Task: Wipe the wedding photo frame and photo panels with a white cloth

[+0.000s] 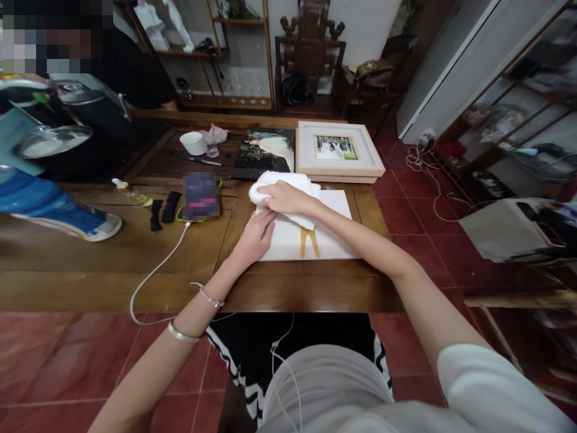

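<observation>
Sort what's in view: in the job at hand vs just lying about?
In the job:
- white cloth, under the right hand
- white board, beneath the cloth, left hand at its side

Apparently lying about:
- phone
- white bowl
- small bottle
- framed photo, possibly related

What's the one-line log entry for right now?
right hand: on white cloth | left hand: at left edge of white board | cloth: on board | framed photo: beyond board

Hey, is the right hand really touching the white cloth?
Touching. The head view shows the right hand lying on top of the white cloth, with no gap between them.
</observation>
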